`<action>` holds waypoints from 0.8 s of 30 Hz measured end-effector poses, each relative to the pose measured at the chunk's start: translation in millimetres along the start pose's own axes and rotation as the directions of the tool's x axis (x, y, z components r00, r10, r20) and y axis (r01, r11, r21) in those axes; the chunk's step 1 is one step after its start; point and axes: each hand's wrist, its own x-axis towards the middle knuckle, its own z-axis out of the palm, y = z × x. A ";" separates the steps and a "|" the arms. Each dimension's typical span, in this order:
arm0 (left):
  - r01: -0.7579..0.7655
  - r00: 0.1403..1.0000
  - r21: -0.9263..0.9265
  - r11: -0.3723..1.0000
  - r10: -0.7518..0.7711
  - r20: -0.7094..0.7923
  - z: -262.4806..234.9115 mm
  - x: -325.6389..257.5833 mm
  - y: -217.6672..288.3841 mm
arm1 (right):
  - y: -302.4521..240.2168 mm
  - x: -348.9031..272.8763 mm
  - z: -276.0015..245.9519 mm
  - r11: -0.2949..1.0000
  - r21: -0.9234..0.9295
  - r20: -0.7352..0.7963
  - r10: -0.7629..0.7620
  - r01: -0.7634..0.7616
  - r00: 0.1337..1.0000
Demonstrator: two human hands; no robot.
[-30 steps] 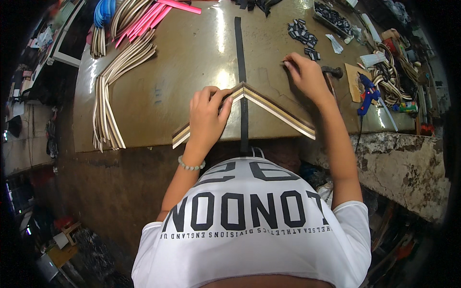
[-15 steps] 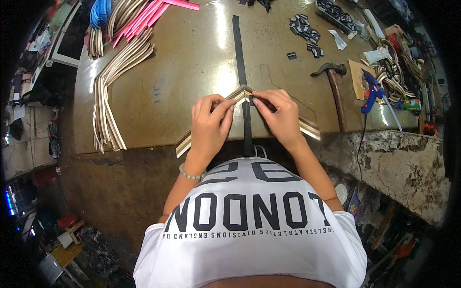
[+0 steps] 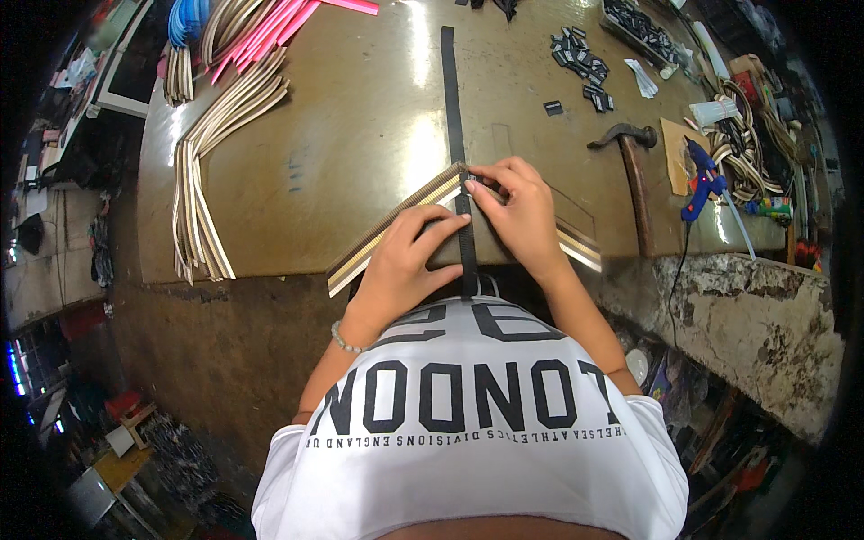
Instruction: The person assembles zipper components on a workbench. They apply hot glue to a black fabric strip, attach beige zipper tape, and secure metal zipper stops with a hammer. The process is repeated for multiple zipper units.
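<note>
A striped brown, tan and white strap (image 3: 396,222) lies bent in a peak, its two arms sloping down to either side at the table's near edge. Across its peak runs a long black strip (image 3: 454,99), which reaches from the far part of the table down to my shirt. My right hand (image 3: 522,211) pinches the peak with thumb and fingers, where strap and strip cross. Below the peak, my left hand (image 3: 412,250) has thumb and forefinger apart, their tips at the black strip; it appears to grip nothing.
A hammer (image 3: 637,184) and a blue glue gun (image 3: 700,184) lie to the right. Small black pieces (image 3: 580,58) are piled at the far right. Bent striped straps (image 3: 202,171), pink strips (image 3: 274,31) and a blue bundle (image 3: 187,20) lie at the left.
My left hand has let go of the striped strap near its peak and moved down and right to the black strip, thumb and forefinger spreading. My right hand stays at the peak.
</note>
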 end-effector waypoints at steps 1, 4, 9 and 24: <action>0.009 1.000 0.004 1.000 -0.009 -0.005 -1.6 1.7 0.1 | 0.0 0.2 0.0 1.000 0.006 -0.002 -0.004 0.004 1.000; 0.075 0.997 -0.029 0.997 -0.076 -0.028 -2.9 9.7 -2.6 | 0.1 0.4 0.1 1.000 0.002 -0.009 -0.024 0.024 1.000; 0.156 0.977 -0.121 0.980 -0.171 -0.126 5.7 29.7 -15.8 | 4.0 0.8 0.4 0.995 -0.038 -0.038 -0.096 0.094 0.995; 0.457 0.865 -0.185 0.870 -0.483 -0.132 8.4 50.3 -12.0 | -18.0 27.7 -33.8 0.997 -0.032 0.353 -0.060 0.076 0.933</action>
